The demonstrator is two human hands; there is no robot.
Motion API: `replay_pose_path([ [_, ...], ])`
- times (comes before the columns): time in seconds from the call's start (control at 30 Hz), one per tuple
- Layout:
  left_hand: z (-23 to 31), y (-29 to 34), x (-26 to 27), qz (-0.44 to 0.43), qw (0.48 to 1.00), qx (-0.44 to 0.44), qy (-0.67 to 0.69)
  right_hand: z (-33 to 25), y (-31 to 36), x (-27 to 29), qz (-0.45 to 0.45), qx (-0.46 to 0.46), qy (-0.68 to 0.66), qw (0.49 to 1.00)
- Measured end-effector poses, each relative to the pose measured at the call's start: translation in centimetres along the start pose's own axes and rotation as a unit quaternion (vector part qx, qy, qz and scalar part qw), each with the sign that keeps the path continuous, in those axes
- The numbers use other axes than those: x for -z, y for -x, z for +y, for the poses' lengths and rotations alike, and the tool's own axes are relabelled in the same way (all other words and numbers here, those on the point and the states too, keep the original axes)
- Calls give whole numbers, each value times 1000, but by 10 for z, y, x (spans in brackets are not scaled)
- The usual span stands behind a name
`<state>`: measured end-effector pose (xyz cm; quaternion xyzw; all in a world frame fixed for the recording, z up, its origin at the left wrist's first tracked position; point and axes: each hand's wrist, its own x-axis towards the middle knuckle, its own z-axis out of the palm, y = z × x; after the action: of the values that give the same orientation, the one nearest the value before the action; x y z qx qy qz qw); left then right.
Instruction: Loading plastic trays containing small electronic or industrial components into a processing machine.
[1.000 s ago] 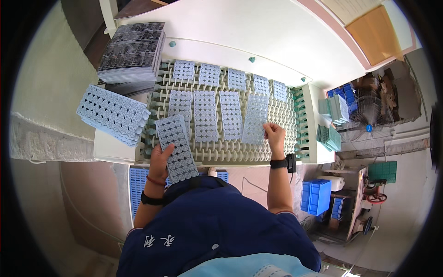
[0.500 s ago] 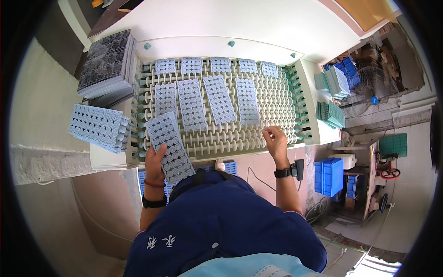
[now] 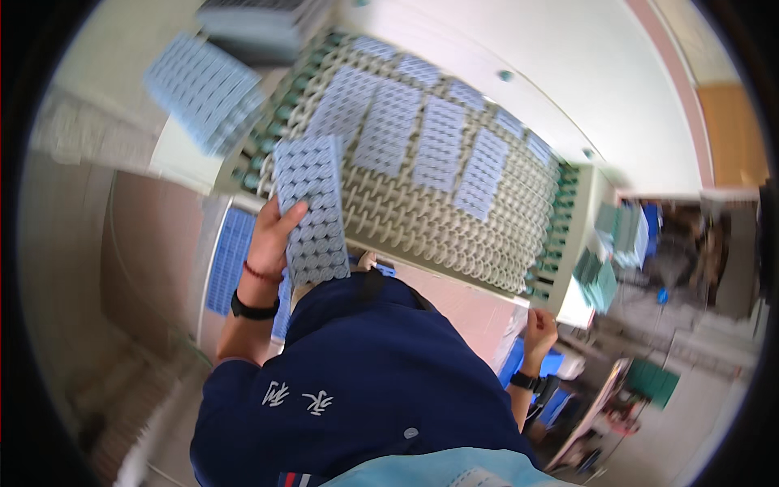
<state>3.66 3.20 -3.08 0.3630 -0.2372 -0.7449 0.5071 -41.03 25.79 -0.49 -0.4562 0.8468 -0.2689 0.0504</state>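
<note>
My left hand (image 3: 274, 235) grips a stack of panels (image 3: 312, 207), with the thumb on top and the fingers hidden underneath. These panels are light blue-grey and rectangular, made of rows of round scalloped units. The stack is held upright in front of my body, over the near left edge of a roller conveyor (image 3: 389, 235). My right hand (image 3: 541, 331) is off the conveyor, just beyond its near right corner, its fingers curled in with nothing visible in them. On the rollers lie several similar panels (image 3: 441, 142), spaced side by side, with another row (image 3: 418, 70) farther in.
A pile of light blue panels (image 3: 203, 93) stands at the left on the machine's side, beside a taller dark-topped stack (image 3: 260, 28). Green and pale pieces (image 3: 596, 280) stand on the right side. Below are a blue slatted crate (image 3: 230, 260) and a green crate (image 3: 652, 382).
The whole view has turned, so the conveyor now slants down to the right. My right hand has moved away from the rollers, right and toward me. My left hand still holds the panel stack.
</note>
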Motion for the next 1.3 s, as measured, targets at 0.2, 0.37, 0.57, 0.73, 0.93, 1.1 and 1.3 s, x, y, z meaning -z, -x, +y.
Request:
replay_pose_path([
  [0.2, 5, 42, 32, 18, 991, -75, -108, -23, -60, 1, -151, 148, 5, 977],
  [0.37, 2, 109, 55, 55, 992, -83, -81, -50, -115, -1, -227, 280, 61, 931],
  [0.57, -8, 183, 69, 153, 981, -98, -61, -133, -149, -11, -261, 484, 118, 827],
  [0.73, -18, 225, 74, 202, 966, -141, -78, -204, -185, -9, -255, 586, 168, 750],
  [0.93, -3, 257, 61, 222, 961, -146, -81, -297, -220, -3, -212, 670, 184, 688],
  [1.1, 44, 277, 42, 231, 949, -147, -155, -323, -223, -9, -178, 685, 161, 688],
  [1.3, 156, 268, -11, 215, 949, -80, -218, -274, -223, 4, -172, 665, 175, 705],
])
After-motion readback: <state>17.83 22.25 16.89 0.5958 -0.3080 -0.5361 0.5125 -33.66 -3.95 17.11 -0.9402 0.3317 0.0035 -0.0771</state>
